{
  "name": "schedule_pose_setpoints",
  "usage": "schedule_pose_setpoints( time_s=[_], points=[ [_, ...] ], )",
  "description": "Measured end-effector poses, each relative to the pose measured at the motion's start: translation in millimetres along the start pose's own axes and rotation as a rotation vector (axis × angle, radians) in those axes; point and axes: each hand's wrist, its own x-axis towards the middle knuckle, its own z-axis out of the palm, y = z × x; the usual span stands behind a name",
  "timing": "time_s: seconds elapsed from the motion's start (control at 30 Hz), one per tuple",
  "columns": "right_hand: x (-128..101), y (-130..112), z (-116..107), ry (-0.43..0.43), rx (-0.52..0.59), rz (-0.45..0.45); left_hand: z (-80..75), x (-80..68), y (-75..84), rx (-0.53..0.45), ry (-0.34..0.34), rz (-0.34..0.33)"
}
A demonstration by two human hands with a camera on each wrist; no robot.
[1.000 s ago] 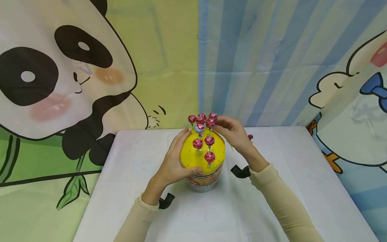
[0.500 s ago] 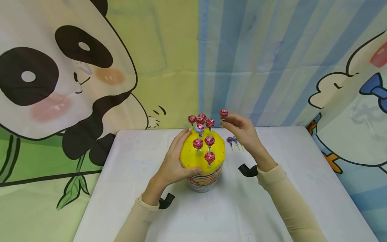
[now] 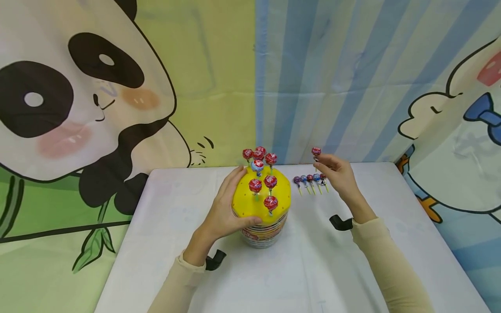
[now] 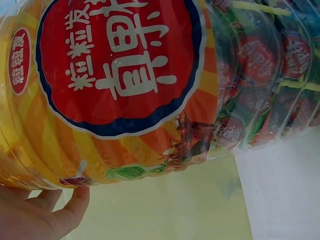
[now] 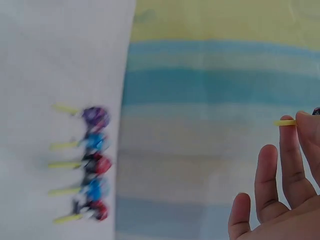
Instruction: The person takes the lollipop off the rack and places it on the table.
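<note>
So the work here is pulling lollipops out of the yellow lid (image 3: 261, 195) of a candy tub (image 3: 263, 232) and lining them up on the white table (image 3: 176, 217).

The left hand (image 3: 225, 208) is wrapped around the left side of the tub, fingers curled against the lid's edge and thumb low on the clear wall, keeping it planted. From the left wrist view you mostly get the big red label (image 4: 120, 65) and wrapped candy behind the plastic.

The right hand (image 3: 338, 174) is off to the right of the tub, pinching a red lollipop (image 3: 316, 151) by its stick between thumb and fingertips, candy end up. It sits above the far end of a little row of lollipops (image 3: 311, 180) lying on the table, sticks pointing toward the person. In the right wrist view that row (image 5: 92, 162) shows five: purple, blue, red, blue, red, a bit blurry. Only the yellow stick (image 5: 285, 122) of the held one peeks in there.

My read: this is the carry step, with the lollipop out of the lid and not yet set down. The next move calls for lowering it beside the last one in the row, stick lined up with the rest, then letting go gently. Seven or so are stuck in the lid (image 3: 259, 165).
</note>
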Motion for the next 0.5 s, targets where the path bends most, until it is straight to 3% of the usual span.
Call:
schedule_pose_setpoints(
  time_s=[0.3, 0.5],
  points=[
    [2.3, 65.1, -29.8, 0.093, -0.11, 0.167, -0.6, -0.4, 0.2, -0.004, 0.004, -0.006],
    [-1.6, 87.3, -37.6, 0.121, -0.197, 0.306, 0.1, 0.0, 0.1, -0.007, -0.001, -0.009]
  ],
)
